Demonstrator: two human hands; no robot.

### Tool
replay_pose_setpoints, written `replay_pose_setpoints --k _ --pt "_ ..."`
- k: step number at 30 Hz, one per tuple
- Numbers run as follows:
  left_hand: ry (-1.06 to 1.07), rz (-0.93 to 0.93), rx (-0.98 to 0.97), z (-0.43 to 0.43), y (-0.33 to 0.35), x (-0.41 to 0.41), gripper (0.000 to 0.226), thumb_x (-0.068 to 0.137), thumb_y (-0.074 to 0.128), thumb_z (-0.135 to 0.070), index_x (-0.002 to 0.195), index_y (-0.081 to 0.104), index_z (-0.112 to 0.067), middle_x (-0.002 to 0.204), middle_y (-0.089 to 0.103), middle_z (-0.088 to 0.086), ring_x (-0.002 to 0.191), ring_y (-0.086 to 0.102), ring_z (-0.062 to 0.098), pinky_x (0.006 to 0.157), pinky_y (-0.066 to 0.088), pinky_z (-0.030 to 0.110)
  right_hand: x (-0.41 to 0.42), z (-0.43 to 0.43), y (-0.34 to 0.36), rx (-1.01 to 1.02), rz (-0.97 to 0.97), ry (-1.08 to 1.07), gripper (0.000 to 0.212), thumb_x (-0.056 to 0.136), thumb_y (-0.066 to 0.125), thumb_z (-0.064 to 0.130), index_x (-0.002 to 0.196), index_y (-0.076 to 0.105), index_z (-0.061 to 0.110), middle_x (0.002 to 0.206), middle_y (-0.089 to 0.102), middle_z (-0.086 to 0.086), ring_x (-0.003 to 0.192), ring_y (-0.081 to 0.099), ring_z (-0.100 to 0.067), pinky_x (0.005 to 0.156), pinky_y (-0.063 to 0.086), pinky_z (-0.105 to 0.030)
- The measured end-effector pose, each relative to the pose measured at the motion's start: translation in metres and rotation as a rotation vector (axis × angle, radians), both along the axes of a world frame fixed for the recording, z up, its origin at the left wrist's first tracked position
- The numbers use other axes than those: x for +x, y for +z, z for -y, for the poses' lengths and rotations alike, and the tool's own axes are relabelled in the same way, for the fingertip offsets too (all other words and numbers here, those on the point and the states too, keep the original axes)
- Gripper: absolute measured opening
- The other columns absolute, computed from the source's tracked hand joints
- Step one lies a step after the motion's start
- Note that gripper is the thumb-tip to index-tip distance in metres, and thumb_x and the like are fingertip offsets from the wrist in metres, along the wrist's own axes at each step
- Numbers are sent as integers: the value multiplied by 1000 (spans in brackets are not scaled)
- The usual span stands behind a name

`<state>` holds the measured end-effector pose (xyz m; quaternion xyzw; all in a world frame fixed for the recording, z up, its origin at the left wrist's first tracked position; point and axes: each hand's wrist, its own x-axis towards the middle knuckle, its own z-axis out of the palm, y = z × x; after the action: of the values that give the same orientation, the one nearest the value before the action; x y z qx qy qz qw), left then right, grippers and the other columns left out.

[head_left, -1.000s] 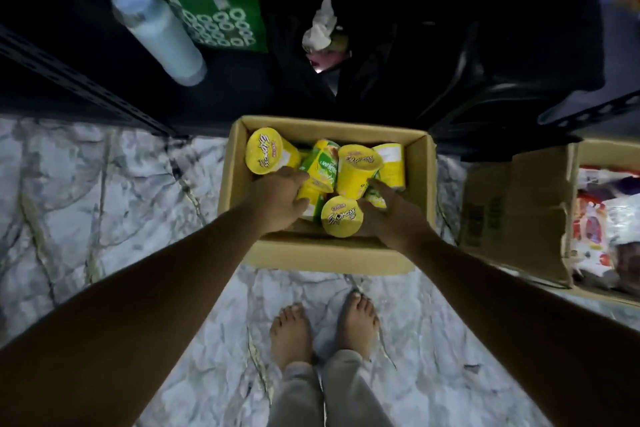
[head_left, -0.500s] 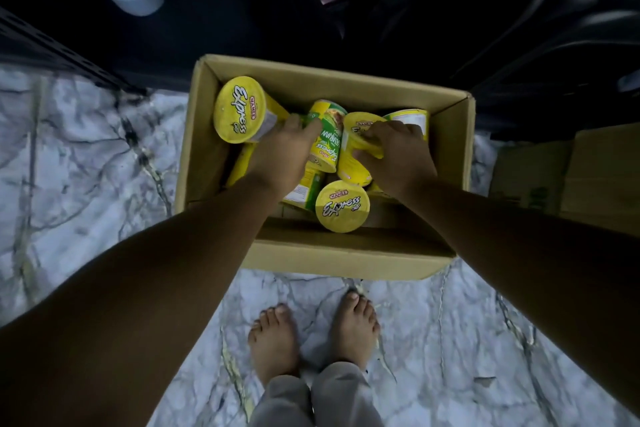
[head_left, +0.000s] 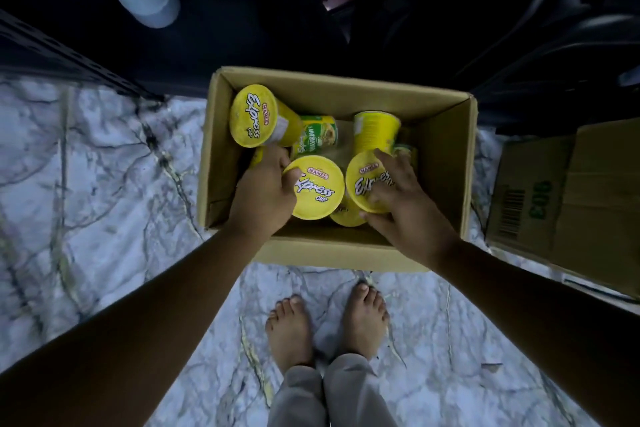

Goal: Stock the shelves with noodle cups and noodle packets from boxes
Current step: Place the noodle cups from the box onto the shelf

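Now that the rummaging is over, left hand [head_left: 263,191] grips left noodle cup [head_left: 318,189], right hand [head_left: 407,206] grips right noodle cup [head_left: 363,180], lids up at 6 o'clock in the box [head_left: 446,163]; lift-out looks next.

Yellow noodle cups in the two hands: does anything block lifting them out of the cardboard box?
Nothing visible does. The left hand grips one yellow lidded noodle cup and the right hand a second yellow cup. No other cup lies over them, and the brown cardboard box is open above them.
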<state>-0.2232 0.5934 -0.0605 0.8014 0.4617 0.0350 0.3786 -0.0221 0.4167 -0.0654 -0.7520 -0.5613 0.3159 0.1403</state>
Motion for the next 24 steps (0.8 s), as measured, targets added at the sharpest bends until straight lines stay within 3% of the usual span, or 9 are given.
replay_pose_setpoints --k 2,4,6,8,11,14,17,20,24 --pt "69 -42 -65 0 -3 -3 19 103 60 -20 110 50 -6 100 68 16 96 67 38 67 46 40 -3 0 0 -59 6 51 27 88 77 26 93 51 21 172 -3 4 156 -11 -38 121 26 -58" --pt "86 -96 -114 0 -7 -3 22 104 57 -17 120 49 -5 112 69 19 106 66 41 77 53 46 -5 -5 3 -85 28 64 32 82 79 25 99 51 22 172 -3 4 156 -9 -40 119 29 -57" --pt "71 -145 -138 -2 -12 -1 35 103 54 -11 137 46 -9 128 64 18 116 62 42 87 49 45 -7 -13 9 -114 75 65 55 75 82 31 121 53 26 170 9 1 155 8 -41 112 38 -56" --pt "35 -158 -141 -4 -18 1 57 98 53 -2 151 40 -18 144 53 16 128 54 39 98 46 45 -9 -21 16 -172 146 77 87 67 85 37 142 41 34 162 19 -2 144 27 -39 104 46 -56" --pt "-82 -164 -114 -7 -30 2 73 90 51 5 156 41 -26 159 33 16 144 39 37 116 40 48 -10 -28 19 -253 234 122 113 64 86 43 156 20 45 154 20 -6 135 33 -38 99 49 -54" --pt "-147 -190 -115 -2 -38 5 58 96 48 -24 154 43 -27 163 24 20 144 34 44 115 38 54 -13 -31 15 -297 204 119 116 67 86 38 157 14 48 153 16 -6 135 31 -40 96 52 -55" --pt "-115 -277 -115 7 -36 12 68 95 52 -62 150 44 -22 162 24 19 148 26 42 111 37 57 -16 -33 11 -328 146 93 115 68 86 34 156 13 51 156 14 -7 136 31 -43 95 53 -56" --pt "-165 -293 -25 10 -34 14 73 88 61 -68 139 46 -18 157 30 19 144 30 41 102 44 58 -19 -34 8 -315 131 75 112 70 86 32 157 17 48 156 14 -8 135 32 -46 100 49 -54" --pt "-150 -238 -97 4 -34 22 79 79 76 -63 135 46 -16 143 39 12 132 41 36 98 48 50 -20 -33 6 -310 108 33 112 69 86 31 157 18 47 158 14 -8 136 30 -46 102 45 -52"
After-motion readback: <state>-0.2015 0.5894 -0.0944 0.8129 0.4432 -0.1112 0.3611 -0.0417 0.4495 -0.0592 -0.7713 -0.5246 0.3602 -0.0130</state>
